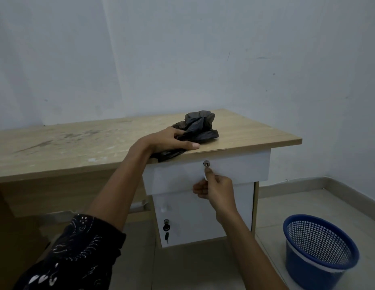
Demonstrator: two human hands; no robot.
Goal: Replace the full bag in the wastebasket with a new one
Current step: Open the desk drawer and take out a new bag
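Fingers [210, 174] mostly hide the white pull [204, 177] that the right hand [217, 190] pinches on the desk's [77, 143] drawer [241, 170]. The left hand [170, 140] grips a crumpled black bag [201, 125] atop the desk; the blue wastebasket [320, 251] stands right of it, bottom unseen.

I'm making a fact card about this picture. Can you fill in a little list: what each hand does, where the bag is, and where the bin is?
left hand: grips the black bag
black bag: crumpled, on the desk near its front edge
right hand: pinches the white drawer handle, just below the lock
wastebasket: blue mesh, on the floor right of the desk, no bag visible inside
keys: hang from the lower door's lock
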